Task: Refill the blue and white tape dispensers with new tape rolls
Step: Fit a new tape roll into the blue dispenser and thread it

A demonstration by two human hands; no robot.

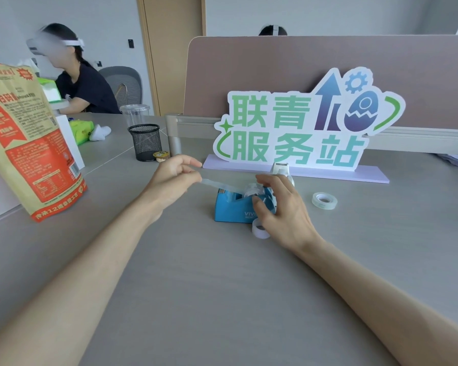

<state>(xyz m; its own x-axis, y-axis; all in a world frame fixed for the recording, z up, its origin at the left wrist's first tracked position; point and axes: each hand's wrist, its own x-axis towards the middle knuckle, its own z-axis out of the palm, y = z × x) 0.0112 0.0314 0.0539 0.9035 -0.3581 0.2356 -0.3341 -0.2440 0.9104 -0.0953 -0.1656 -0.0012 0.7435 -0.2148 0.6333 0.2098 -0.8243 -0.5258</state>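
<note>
The blue tape dispenser [230,210] stands mid-table with a clear tape roll [253,191] seated in it. My left hand [173,180] pinches the free end of the tape strip [220,185], which stretches leftward from the roll over the cutter end. My right hand [280,207] grips the dispenser's right side, thumb on its face. The white tape dispenser [280,169] stands just behind my right hand, partly hidden. A spare clear tape roll [324,200] lies flat to the right. A small white core ring [259,229] rests at the blue dispenser's front corner.
A standing sign [296,128] on a lilac base lines the back, before a desk partition [328,75]. A black mesh pen cup [146,142], a small lidded cup [161,155] and a large red-brown bag [24,143] stand left. A seated person [82,85] is far left.
</note>
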